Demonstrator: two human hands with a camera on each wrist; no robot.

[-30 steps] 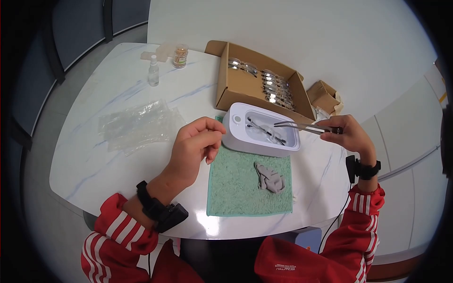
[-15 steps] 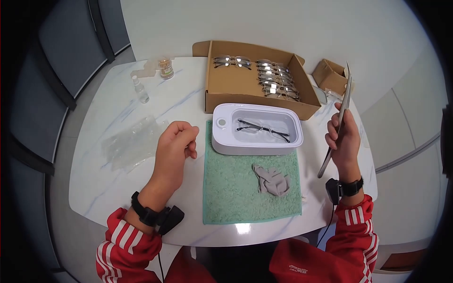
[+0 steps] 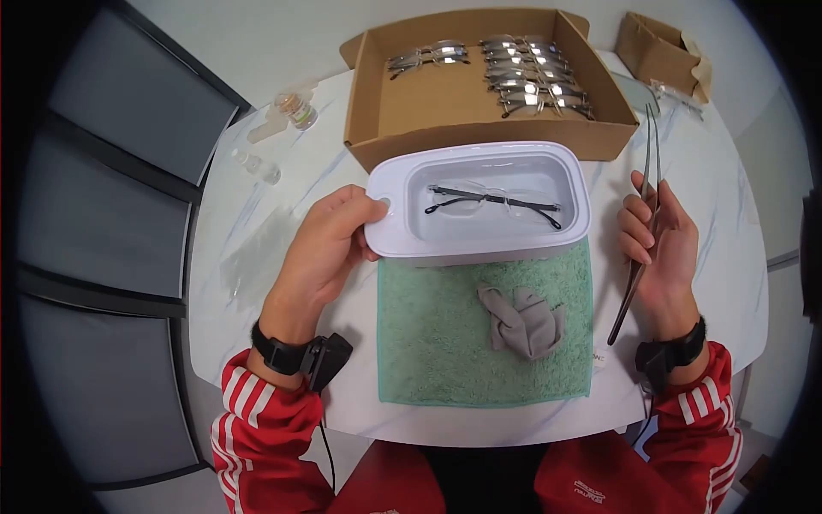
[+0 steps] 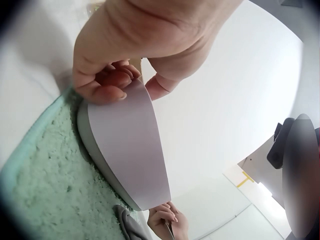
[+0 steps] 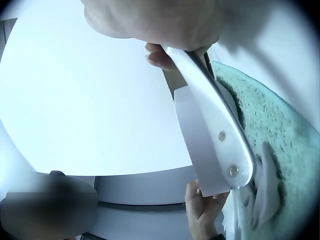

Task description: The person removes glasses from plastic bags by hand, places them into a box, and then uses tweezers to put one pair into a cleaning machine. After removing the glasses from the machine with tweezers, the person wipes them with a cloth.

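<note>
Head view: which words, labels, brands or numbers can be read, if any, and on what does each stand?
No text is readable.
Logo on red clothing: too blurred.
Jar label: too small.
Tag at green towel's edge: too small.
Mark on grey cloth: too small.
White tub, tweezers: none visible.

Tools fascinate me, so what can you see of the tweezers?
The tweezers are long, slim, shiny and metal-looking: two narrow arms, slightly apart at their tips, and a rounded end with two studs. The right hand grips them midway, right of the tub, tips uppermost in the head view. Nothing else clearly touches them.
</note>
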